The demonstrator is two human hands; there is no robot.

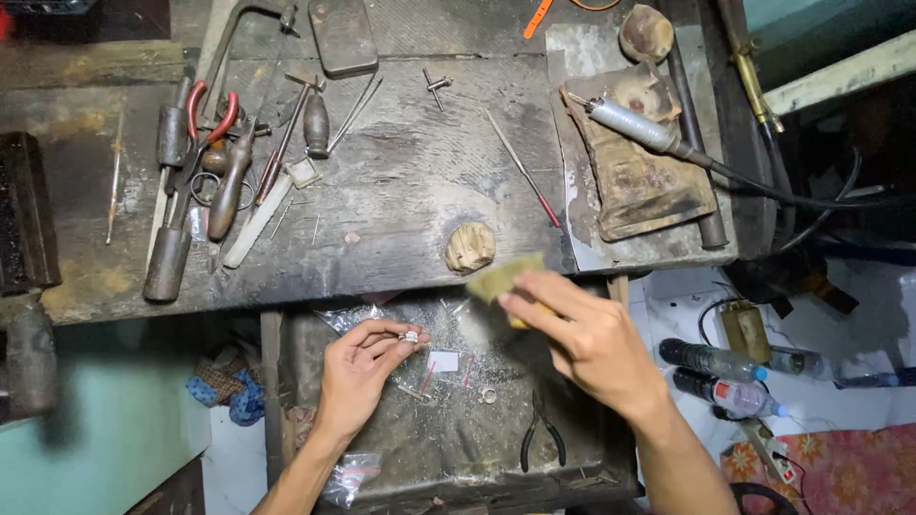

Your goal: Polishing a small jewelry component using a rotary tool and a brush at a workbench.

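Spanning the upper part of the view, a scarred, dark wooden worktop (401, 191) carries pliers with red handles (212, 113), a hammer (286, 129), files and a rotary handpiece (634, 124) lying on a worn leather pad (649, 181). Below its front edge, a metal-lined drawer (458, 448) holds small black pliers (541, 443), a loose ring (489, 395) and small plastic bags. Plastic bottles (725, 377) lie on the floor to the right.

The left hand (358, 372) is curled, thumb and fingertips pinching a small silver ring (410, 337) over the drawer; its stone-set top faces right, toward the other hand. The right hand (587, 339) is closed around a yellowish-green polishing block (504, 277), fingers pressed on top of it. The block's long axis runs from lower right to upper left, its free end near the worktop's edge, just beside a round tan pad (470, 247).
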